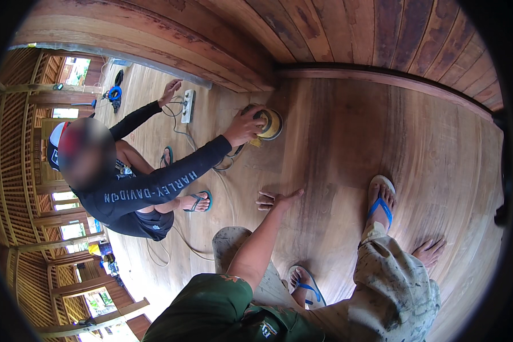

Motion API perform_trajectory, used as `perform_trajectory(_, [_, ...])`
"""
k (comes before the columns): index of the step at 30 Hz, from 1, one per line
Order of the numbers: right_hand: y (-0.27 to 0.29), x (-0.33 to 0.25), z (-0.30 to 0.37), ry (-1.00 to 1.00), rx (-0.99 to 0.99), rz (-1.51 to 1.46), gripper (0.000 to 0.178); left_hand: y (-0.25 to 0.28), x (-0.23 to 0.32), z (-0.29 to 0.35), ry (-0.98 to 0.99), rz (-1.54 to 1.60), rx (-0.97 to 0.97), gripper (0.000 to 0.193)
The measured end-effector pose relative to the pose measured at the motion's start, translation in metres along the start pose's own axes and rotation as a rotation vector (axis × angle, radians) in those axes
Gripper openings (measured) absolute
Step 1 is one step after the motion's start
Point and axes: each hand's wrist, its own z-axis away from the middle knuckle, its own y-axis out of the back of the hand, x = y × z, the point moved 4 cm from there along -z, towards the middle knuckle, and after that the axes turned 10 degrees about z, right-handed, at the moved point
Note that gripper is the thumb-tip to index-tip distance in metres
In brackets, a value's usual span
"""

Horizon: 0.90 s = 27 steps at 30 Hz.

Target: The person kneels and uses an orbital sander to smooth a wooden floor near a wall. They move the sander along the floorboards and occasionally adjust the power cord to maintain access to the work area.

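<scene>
My left hand (278,199) is held out over the wooden floor (330,211), thumb stretched to the right and fingers apart, with nothing in it. Past my right knee, my right hand (429,252) lies on the boards with its fingers spread. A co-worker squats at the left in a dark long-sleeved top. That person's hand (246,125) grips a yellow and black handheld sander (272,124), which rests on the floor ahead of my left hand. The co-worker's other hand (169,91) is raised near a white power strip (188,106).
Grey cords (228,188) run across the floor by the co-worker. A wooden plank wall (347,34) bounds the far side. My sandalled feet (381,199) stand on the boards. A blue coil (114,94) and slatted framework with openings (17,171) are at the left.
</scene>
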Motion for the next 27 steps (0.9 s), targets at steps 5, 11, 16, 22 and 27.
perform_trajectory(5, [-0.003,0.002,0.002,0.001,-0.006,0.008,0.056,0.003,0.002,0.000,-0.023,-0.032,-0.035,0.169])
perform_trajectory(11, [-0.015,-0.006,0.000,-0.009,0.002,0.017,0.056,-0.002,0.000,0.007,0.044,0.118,0.056,0.175])
perform_trajectory(16, [-0.019,-0.008,0.001,-0.008,0.006,0.018,0.056,0.005,0.006,0.020,0.075,0.197,0.043,0.192])
perform_trajectory(22, [-0.023,-0.007,0.001,-0.002,0.009,0.017,0.055,0.010,0.018,0.039,0.084,0.188,0.062,0.192])
perform_trajectory(27, [-0.028,-0.005,-0.003,0.011,0.020,0.022,0.055,0.026,0.002,0.055,-0.181,0.351,0.183,0.147])
